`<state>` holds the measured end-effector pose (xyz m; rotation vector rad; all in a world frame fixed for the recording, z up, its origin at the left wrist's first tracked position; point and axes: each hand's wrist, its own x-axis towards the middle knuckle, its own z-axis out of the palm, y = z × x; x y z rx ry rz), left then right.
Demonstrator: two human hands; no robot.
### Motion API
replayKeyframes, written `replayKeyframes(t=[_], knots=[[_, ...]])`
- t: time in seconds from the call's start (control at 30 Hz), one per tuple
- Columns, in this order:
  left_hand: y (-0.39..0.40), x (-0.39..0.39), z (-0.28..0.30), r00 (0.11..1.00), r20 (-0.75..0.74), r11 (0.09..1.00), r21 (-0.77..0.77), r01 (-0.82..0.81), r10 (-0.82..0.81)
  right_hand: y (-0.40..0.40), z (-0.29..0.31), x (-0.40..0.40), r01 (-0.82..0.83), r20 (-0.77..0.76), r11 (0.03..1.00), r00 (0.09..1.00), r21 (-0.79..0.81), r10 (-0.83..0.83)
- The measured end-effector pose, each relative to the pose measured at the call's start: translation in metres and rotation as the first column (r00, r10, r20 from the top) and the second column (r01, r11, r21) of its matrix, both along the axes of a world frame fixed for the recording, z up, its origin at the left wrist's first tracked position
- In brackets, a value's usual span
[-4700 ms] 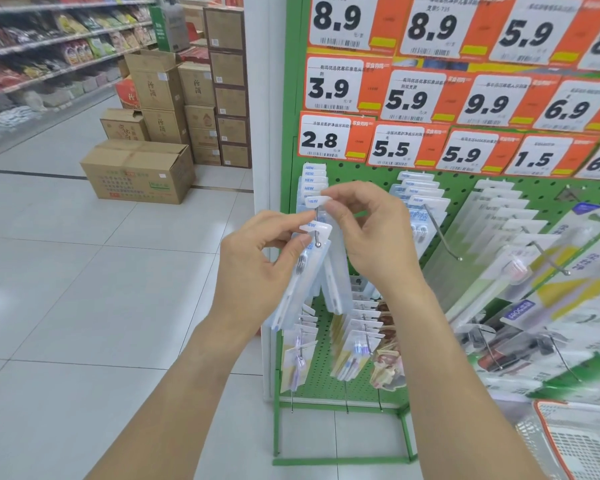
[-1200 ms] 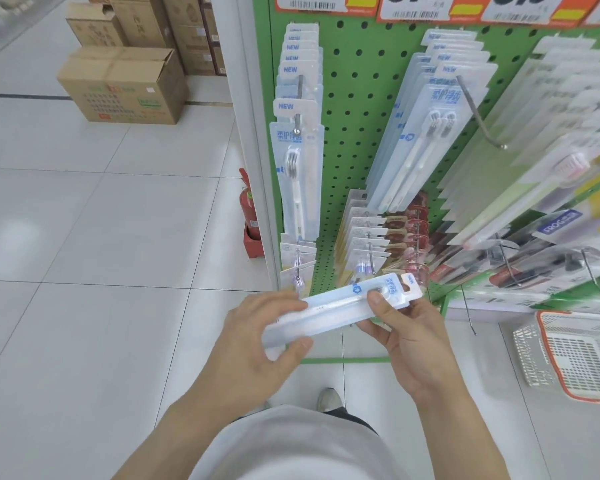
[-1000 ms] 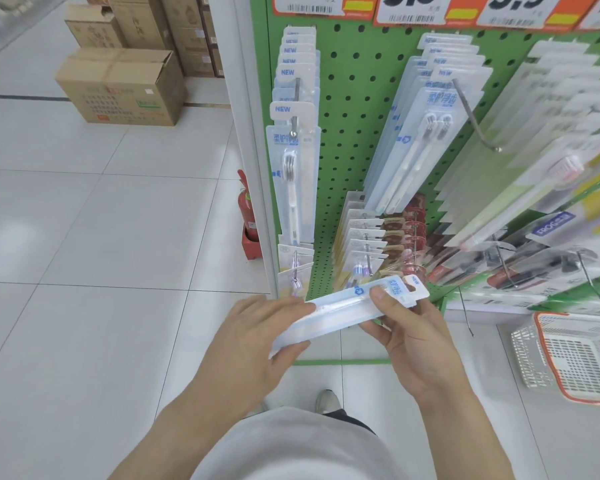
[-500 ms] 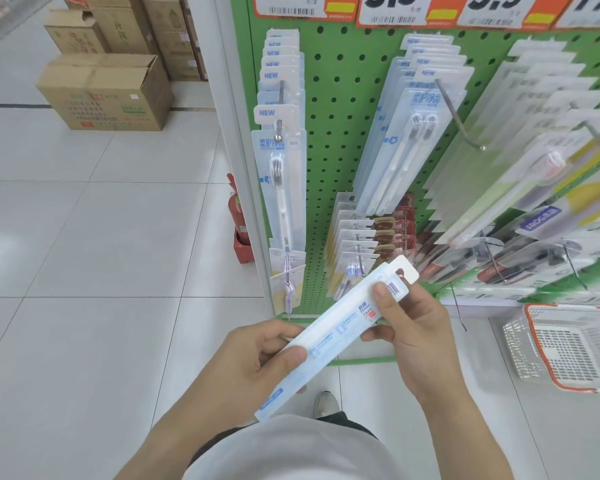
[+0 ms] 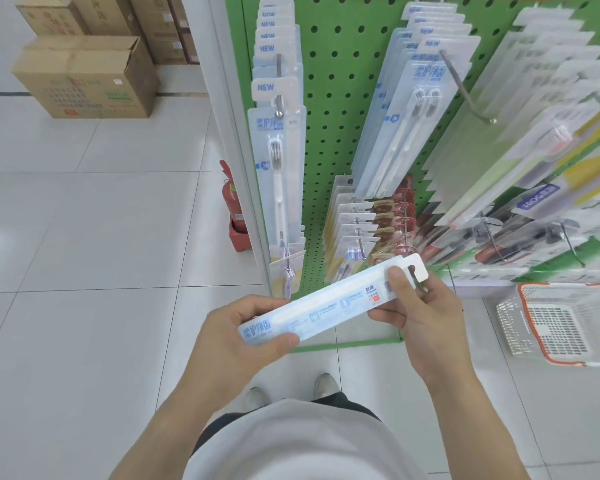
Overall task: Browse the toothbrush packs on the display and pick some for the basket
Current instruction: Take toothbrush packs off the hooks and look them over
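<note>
A long pale-blue toothbrush pack (image 5: 329,303) lies across my view in front of my chest, printed back side up. My left hand (image 5: 236,337) grips its lower end, thumb on top. My right hand (image 5: 420,317) pinches the upper end near the hang tab. Behind it stands the green pegboard display (image 5: 343,98), with a row of the same packs (image 5: 278,140) on the left hook and several more rows of packs (image 5: 416,109) to the right. The white basket with an orange rim (image 5: 568,323) sits on the floor at the right.
Cardboard boxes (image 5: 87,77) are stacked on the tiled floor at the far left. A red fire extinguisher (image 5: 232,206) stands at the foot of the white post (image 5: 229,98). Bare metal hooks (image 5: 468,95) stick out of the pegboard. My shoes (image 5: 323,386) show below.
Both hands took a pack off the left hook, brought it down in front of my chest and turned it over from its clear front to its printed back.
</note>
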<state>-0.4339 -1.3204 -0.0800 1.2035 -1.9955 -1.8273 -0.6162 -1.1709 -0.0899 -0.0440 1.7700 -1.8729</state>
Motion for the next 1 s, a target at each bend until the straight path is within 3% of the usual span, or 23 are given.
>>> replayKeyframes(t=[0.1, 0.3, 0.7, 0.83, 1.0], knots=[[-0.003, 0.002, 0.0, 0.999, 0.014, 0.999, 0.022, 0.029, -0.029, -0.002, -0.001, 0.0, 0.01, -0.024, 1.0, 1.0, 0.008, -0.01], [-0.004, 0.001, 0.0, 0.956, 0.02, 0.952, 0.095, 0.29, -0.293, -0.013, -0.002, 0.009, -0.116, -0.1, 0.991, 0.987, 0.072, 0.123], [-0.003, -0.011, 0.003, 0.99, 0.021, 0.99, 0.034, 0.137, -0.138, -0.017, 0.005, 0.018, -0.421, -0.181, 0.906, 0.894, -0.035, 0.409], [-0.002, -0.015, 0.007, 0.993, -0.002, 0.992, 0.033, 0.12, -0.12, -0.017, 0.011, 0.023, -0.421, -0.135, 0.893, 0.905, -0.16, 0.403], [-0.003, -0.018, 0.012, 0.992, -0.049, 0.992, 0.034, 0.121, -0.12, -0.023, 0.012, 0.027, -0.41, -0.125, 0.897, 0.911, -0.166, 0.393]])
